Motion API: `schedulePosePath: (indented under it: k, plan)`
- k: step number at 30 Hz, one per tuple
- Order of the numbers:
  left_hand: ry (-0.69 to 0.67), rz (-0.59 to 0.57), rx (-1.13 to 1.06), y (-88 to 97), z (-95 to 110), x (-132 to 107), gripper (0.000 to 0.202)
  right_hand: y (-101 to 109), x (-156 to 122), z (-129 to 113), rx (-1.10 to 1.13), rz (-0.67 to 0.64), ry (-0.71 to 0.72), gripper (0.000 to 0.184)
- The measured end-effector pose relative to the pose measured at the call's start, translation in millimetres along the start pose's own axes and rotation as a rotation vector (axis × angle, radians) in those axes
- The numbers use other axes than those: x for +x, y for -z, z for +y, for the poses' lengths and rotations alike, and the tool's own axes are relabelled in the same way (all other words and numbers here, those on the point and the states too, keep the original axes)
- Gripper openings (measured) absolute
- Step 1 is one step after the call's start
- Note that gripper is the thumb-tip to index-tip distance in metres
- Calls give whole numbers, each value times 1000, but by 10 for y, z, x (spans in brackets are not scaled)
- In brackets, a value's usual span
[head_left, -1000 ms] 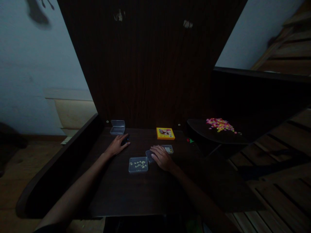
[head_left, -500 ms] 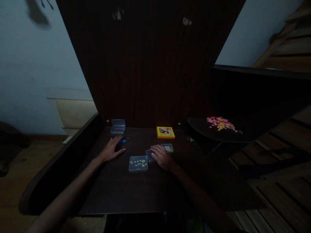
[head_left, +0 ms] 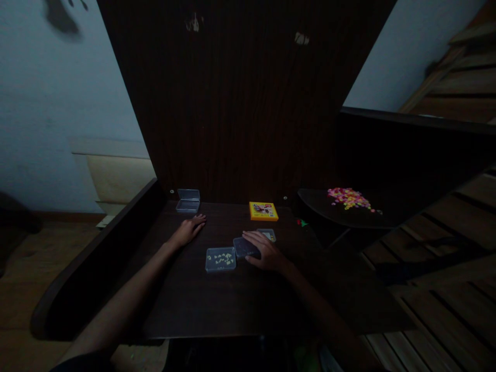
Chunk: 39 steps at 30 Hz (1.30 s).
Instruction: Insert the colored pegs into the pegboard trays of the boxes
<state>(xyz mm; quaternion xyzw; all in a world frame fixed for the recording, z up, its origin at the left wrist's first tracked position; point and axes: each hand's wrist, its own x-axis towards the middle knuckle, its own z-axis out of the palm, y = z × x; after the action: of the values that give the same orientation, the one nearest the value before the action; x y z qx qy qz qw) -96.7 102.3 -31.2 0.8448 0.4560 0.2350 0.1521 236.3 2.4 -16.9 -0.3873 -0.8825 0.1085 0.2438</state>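
My left hand (head_left: 188, 230) lies palm down on the dark tabletop, its fingers stretched out and fairly close together. Whatever is under those fingers is hidden. My right hand (head_left: 266, 252) rests over a clear, dark-looking plastic case (head_left: 244, 248), with fingers across its far side and the thumb apart near its front edge. Touching or almost touching that case on the left is a clear plastic box (head_left: 220, 267) with several small pale pieces inside. Partly behind my right fingers sits another clear case (head_left: 271, 234) with something pale in it.
An open clear box (head_left: 188, 206) stands at the back left. A yellow printed box (head_left: 264, 211) lies near the back panel. Small red and green pieces (head_left: 303, 223) are right of it. Many pink and yellow bits (head_left: 350, 199) cover part of the side shelf (head_left: 321, 203).
My left hand has slid right and covers where the small blue pieces lay; its fingers have drawn closer together. My right hand has shifted slightly right and down, showing more of the dark-looking case.
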Motion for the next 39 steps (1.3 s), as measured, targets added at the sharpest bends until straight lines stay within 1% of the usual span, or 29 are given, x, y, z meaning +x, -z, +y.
schedulePosePath:
  k: [6, 10, 14, 17, 20, 23, 26, 29, 32, 34, 35, 36, 38, 39]
  plan:
    - [51, 44, 33, 133, -71, -261, 64, 73, 16, -2, -11, -100, -65, 67]
    - [84, 74, 32, 171, -37, -313, 68, 127, 112, -5, -35, -177, -116, 70]
    - [77, 62, 27, 184, -10, -309, 71, 210, 196, -23, -31, -203, -135, 69]
    - [29, 62, 1, 179, -23, -291, 65, 267, 244, -47, -14, -196, -129, 68]
    - [6, 89, 15, 161, -38, -258, 61, 291, 294, -66, 6, -159, -123, 67]
    - [4, 126, 35, 145, -38, -213, 61, 279, 352, -75, 16, -123, -115, 67]
    - [3, 149, 7, 149, -25, -170, 55, 251, 420, -90, 24, -97, -87, 67]
    - [59, 196, -59, 173, 13, -153, 47, 234, 493, -126, 40, -70, -52, 68]
    - [166, 342, -145, 204, 138, -188, 46, 233, 559, -181, 41, -44, -29, 66]
    - [198, 410, -211, 215, 294, -243, 49, 232, 596, -221, 36, -33, -3, 64]
    - [182, 398, -253, 215, 392, -276, 55, 229, 613, -242, 34, -30, 16, 63]
    - [148, 362, -306, 210, 498, -308, 65, 222, 629, -264, 31, -29, 41, 61]
    - [70, 270, -433, 184, 708, -357, 85, 200, 664, -314, 16, -26, 103, 55]
    - [35, 217, -514, 164, 800, -371, 92, 187, 681, -342, 3, -23, 136, 53]
